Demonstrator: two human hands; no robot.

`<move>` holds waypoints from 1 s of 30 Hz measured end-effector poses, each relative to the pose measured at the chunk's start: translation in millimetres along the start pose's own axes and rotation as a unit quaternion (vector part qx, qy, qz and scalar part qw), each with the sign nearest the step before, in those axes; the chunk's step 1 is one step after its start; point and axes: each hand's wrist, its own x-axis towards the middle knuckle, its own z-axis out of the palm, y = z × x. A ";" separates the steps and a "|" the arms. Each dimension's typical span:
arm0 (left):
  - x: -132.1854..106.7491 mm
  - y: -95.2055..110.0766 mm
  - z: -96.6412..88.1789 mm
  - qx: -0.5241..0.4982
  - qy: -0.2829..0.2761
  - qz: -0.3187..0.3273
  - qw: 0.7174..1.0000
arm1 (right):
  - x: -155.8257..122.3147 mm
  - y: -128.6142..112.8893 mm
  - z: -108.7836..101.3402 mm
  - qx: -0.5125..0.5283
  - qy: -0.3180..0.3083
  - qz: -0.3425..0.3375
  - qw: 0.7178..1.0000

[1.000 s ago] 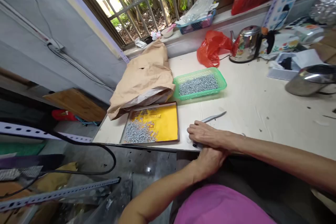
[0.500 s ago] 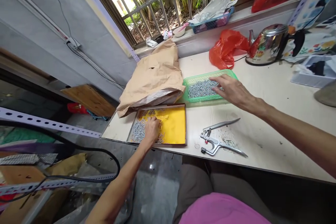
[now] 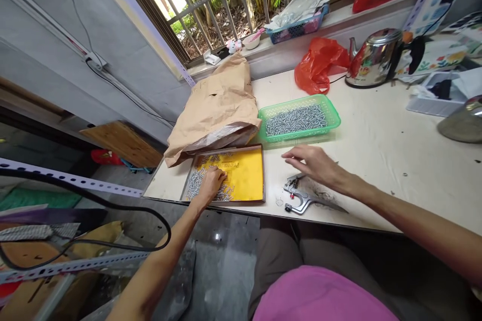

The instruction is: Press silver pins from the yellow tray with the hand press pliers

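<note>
My left hand (image 3: pixel 211 183) rests in the yellow-bottomed shallow tray (image 3: pixel 248 180), fingers curled down on the pile of small metal pieces (image 3: pixel 198 185) at its left end. Whether it holds any I cannot make out. My right hand (image 3: pixel 314 163) hovers over the table with fingers loosely spread and empty, just above the metal hand pliers (image 3: pixel 301 199) lying near the front edge. Behind it stands a green plastic basket (image 3: pixel 333 115) full of small metal pieces.
A brown paper sack (image 3: pixel 220 103) lies behind the yellow tray. A red plastic bag (image 3: pixel 318 62), a steel kettle (image 3: pixel 372 57) and a white box (image 3: pixel 433 95) stand at the back right. The table's front edge (image 3: pixel 339 220) runs just past the pliers.
My right hand has come back from the green basket toward the pliers. My left hand stays on the pile in the yellow tray. A second ago both hands were together at the front edge.
</note>
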 end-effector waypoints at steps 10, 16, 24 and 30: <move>-12.9 69.8 -19.1 -0.393 0.036 -0.135 0.909 | 61.9 -55.8 109.1 0.263 0.002 0.128 0.956; -20.6 76.4 -20.5 -0.500 0.029 -0.159 0.850 | 69.1 -64.6 120.0 0.223 0.000 0.134 0.966; -20.7 73.1 -15.7 -0.626 -0.019 -0.242 0.741 | 64.8 -68.3 132.0 0.259 0.023 0.221 0.940; -18.8 86.4 -7.8 -0.677 0.019 -0.299 0.672 | 67.4 -63.4 133.7 0.248 0.030 0.259 0.933</move>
